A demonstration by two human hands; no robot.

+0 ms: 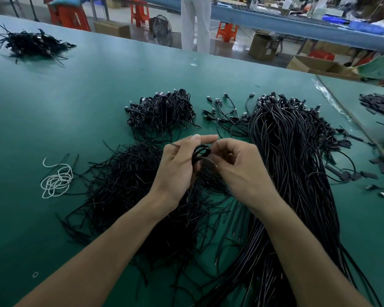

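I'm looking down over the green table [75, 103], and both hands are meeting just above the middle of it. The left hand [177, 165] is cupping a coiled black cable [201, 152] — its lower fingers are curling round the small loop while the thumb and forefinger are sticking out nearly straight above it. The right hand [235, 167] is holding the same coil from the other side, its fingers bent in and pinching a strand at the loop's lower edge. Whether that strand is the cable's own end or a separate tie, I cannot tell. The coil is hanging in the air between the two palms, over the near pile of thin black ties [124, 187], which is spreading under the left forearm. Beyond the hands a heap of bundled cables [162, 111] is lying, and to the right a long sheaf of straight black cables [293, 156] is stretching toward me, plug ends at the far side. Between those two, a few loose cables [226, 107] are fanning out. A tangle of white cord [57, 180] is sitting well to the left — apart from the black piles.
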